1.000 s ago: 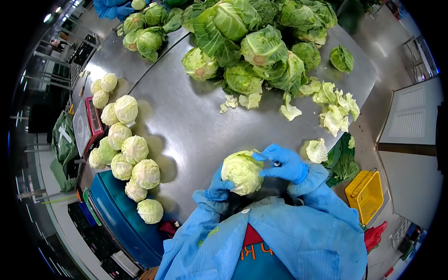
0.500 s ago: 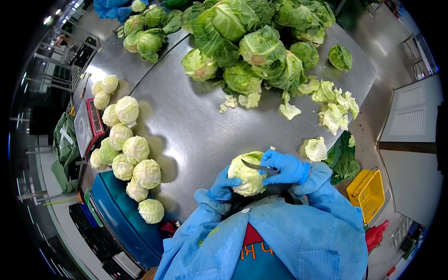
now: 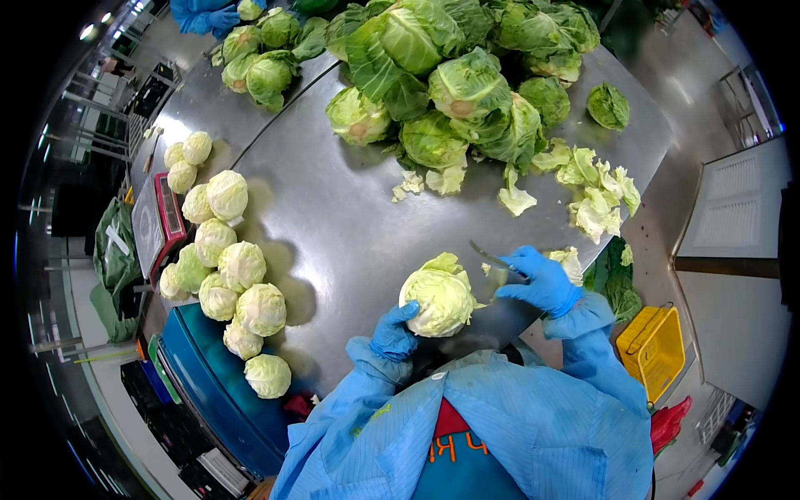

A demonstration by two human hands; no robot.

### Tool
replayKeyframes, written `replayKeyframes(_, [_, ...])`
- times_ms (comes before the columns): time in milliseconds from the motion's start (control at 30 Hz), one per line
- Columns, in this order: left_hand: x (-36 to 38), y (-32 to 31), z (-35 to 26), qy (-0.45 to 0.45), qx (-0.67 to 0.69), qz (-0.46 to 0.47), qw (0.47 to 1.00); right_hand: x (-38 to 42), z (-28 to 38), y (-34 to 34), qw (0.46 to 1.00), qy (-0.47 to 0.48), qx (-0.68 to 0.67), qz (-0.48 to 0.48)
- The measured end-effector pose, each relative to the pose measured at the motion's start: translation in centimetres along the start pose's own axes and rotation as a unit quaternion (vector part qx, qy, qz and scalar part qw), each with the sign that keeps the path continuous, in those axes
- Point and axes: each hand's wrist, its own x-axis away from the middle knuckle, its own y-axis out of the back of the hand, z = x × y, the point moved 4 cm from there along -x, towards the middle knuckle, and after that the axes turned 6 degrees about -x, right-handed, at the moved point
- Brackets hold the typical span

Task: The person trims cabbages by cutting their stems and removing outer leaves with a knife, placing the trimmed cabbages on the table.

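Note:
A pale, peeled cabbage [image 3: 438, 298] is held just above the metal table's near edge. My left hand [image 3: 394, 332], in a blue glove, grips its lower left side. Loose leaf edges stick out at its top and right. My right hand [image 3: 542, 282], also gloved in blue, is off to the right of the cabbage, not touching it. It holds a knife [image 3: 487, 256] whose blade points up and left; the fingers partly hide the handle. A leaf piece [image 3: 567, 262] lies just behind my right hand.
Green cabbages [image 3: 468, 83] are heaped at the far side, with trimmed leaves [image 3: 596, 204] to their right. Peeled cabbages [image 3: 242, 267] line the left, beside a red-edged scale [image 3: 169, 208]. A yellow crate [image 3: 652, 350] stands lower right. Another person's gloved hand [image 3: 223, 18] shows top left.
My right hand and the knife have moved right, away from the cabbage. The cabbage has been turned in my left hand, and leaf edges now stand out from it.

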Motion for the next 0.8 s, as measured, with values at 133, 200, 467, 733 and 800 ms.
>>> replayKeyframes(133, [0.0, -0.4, -0.1, 0.013, 0.008, 0.001, 1.0, -2.1, 5.2, -3.3, 0.981, 0.163, -0.087, 0.056])
replayKeyframes(200, [0.0, -0.3, 0.0, 0.016, 0.008, 0.006, 1.0, -2.3, 4.4, -4.5, 0.981, 0.15, -0.104, 0.07])
replayKeyframes(467, [0.0, -1.0, 0.1, -0.004, 0.004, -0.021, 1.0, 0.8, 2.7, -4.3, 0.959, 0.09, -0.236, 0.131])
replayKeyframes(733, [0.8, -0.9, 0.5, -0.036, 0.106, 0.022, 0.993, 1.1, -2.8, 0.9, 0.945, -0.101, -0.04, -0.309])
replayKeyframes(800, [1.2, -1.4, 0.7, -0.036, 0.122, 0.041, 0.991, 0.8, -1.7, -1.4, 0.968, -0.076, -0.122, -0.206])
